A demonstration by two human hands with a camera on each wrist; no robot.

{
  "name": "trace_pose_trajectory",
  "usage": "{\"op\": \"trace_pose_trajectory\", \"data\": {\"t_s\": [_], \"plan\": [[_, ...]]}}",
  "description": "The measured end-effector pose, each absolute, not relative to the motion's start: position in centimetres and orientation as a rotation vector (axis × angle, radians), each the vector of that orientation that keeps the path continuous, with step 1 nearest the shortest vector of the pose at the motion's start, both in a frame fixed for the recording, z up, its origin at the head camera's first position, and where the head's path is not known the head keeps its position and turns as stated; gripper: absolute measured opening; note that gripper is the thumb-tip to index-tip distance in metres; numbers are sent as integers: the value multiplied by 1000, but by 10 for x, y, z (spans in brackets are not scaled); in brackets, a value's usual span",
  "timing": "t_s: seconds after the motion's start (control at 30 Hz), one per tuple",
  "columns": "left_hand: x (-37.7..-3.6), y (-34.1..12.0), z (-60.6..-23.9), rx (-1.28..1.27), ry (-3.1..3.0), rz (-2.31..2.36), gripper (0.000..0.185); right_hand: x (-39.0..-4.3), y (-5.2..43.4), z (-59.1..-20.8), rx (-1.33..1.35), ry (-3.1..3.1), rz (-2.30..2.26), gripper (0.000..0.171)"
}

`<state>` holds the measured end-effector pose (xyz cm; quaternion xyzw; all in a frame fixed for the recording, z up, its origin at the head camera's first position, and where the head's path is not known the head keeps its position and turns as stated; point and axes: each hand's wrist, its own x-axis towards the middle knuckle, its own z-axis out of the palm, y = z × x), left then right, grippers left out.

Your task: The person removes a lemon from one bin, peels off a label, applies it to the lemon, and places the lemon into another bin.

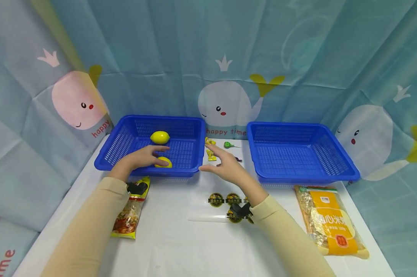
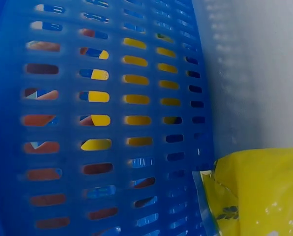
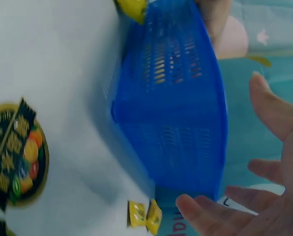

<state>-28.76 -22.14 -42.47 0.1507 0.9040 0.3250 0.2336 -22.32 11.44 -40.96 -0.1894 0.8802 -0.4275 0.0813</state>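
Reaches with the left hand (image 1: 142, 157) over the near rim of the left basket (image 1: 182, 172), with thumb and fingers parted and arched above the near lemon (image 1: 165, 158), probably to fit its round sides; cannot tell whether touching it. Shows, through the slots in the left wrist view, yellow peel lower than the fingers. Places the far lemon (image 1: 160, 137) deeper in the same basket, likely stopped from rolling away by the walls. Holds the right hand (image 1: 229, 166) above the counter (image 1: 160, 246), near that basket's right end, with fingers spread apart and nothing between them, perhaps to leave the left hand room. Angles both forearms forward and inward, with the left wrist bent to the right. Includes also 2 packets flat on the counter, a stable way for soft bags: a snack packet (image 1: 128, 215) before the left basket and a noodle packet (image 1: 333, 221) before the right basket (image 1: 308, 179).
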Motion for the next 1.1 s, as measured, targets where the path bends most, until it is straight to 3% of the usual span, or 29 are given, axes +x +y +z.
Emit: {"op": "trace_pose_trajectory", "data": {"t_s": [0.27, 0.53, 1.1], "plan": [[-292, -222, -426, 431, 2431, 842, 64, -226, 92, -431, -483, 2663, -1219, 100], [-292, -225, -427, 382, 2426, 776, 43, -224, 86, -440, -508, 2713, -1165, 96], [-275, -223, -402, 384, 2691, 1008, 59, -219, 92, -429, -504, 2654, -1286, 93]]}}
